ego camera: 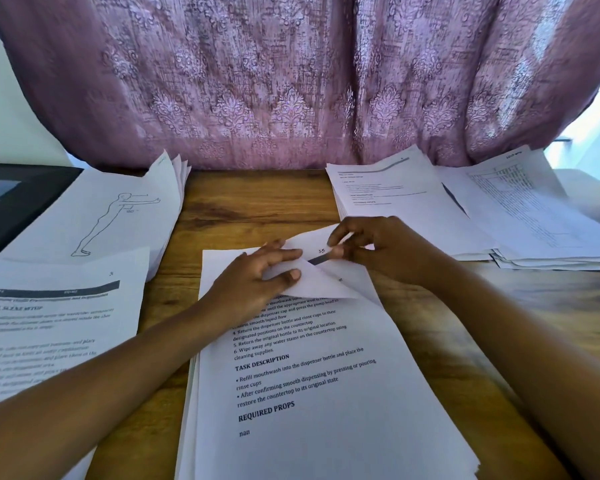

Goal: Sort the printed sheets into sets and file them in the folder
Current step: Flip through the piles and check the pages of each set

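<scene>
The right hand (378, 247) has thumb and forefinger closed on the lifted far corner of the centre stack (326, 393), peeling the upper sheets apart so that a page number, 55, shows on a leaf underneath. The left hand (257, 275) lies just beside it with fingers fairly straight, pressing down the turned-back flap of the top sheet; it clamps nothing that I can tell.

This stack sits on the counter (257, 202) directly before the person, its top page headed TASK DESCRIPTION. Around it lie the sorted sets: a figure-drawing pile (101, 216) far left, a page-51 pile (49, 323) near left, and 2 more piles, a text pile (406, 202) and a table pile (534, 209), on the right. A dark flat thing (14, 199) at the far left edge may be the folder; it is too cut off to be sure.

The step in hand looks like checking page numbers to decide where the next sheets belong; sorting is well under way, filing not yet begun. The next move calls for separating exactly 1 leaf at the corner without dragging its neighbours, then carrying it to the matching pile.
</scene>
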The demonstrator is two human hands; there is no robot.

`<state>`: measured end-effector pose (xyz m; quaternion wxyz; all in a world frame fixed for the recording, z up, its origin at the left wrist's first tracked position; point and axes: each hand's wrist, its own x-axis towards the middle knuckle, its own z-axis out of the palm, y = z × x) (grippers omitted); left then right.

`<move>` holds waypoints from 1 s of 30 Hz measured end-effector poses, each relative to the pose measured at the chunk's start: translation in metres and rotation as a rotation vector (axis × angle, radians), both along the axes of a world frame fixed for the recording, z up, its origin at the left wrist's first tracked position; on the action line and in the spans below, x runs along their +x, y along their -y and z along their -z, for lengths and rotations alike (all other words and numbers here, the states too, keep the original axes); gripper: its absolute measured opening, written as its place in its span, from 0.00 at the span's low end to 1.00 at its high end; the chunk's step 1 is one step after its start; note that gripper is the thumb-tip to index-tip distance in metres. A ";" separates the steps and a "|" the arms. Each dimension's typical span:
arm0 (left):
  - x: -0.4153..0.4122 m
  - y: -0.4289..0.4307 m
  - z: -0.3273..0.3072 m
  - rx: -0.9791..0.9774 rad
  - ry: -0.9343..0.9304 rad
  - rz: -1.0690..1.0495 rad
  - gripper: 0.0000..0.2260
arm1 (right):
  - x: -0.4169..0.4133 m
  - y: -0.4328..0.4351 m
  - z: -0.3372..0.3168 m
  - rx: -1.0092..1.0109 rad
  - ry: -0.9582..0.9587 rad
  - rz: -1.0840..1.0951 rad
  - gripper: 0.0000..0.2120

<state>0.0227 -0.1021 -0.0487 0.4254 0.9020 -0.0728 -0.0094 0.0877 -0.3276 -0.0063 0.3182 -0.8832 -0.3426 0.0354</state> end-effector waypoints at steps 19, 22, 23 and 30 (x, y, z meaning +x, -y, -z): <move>-0.006 0.004 -0.006 -0.196 0.023 -0.035 0.25 | -0.015 -0.003 -0.006 0.014 -0.263 -0.162 0.15; -0.002 0.002 0.000 -0.022 0.005 -0.024 0.22 | -0.005 -0.001 -0.001 0.060 -0.181 -0.082 0.09; -0.002 0.001 0.002 -0.003 -0.003 -0.016 0.22 | -0.002 0.001 0.000 0.041 -0.083 -0.024 0.09; 0.003 -0.003 0.007 -0.014 0.014 -0.004 0.22 | 0.005 0.003 0.013 -0.257 0.003 0.043 0.32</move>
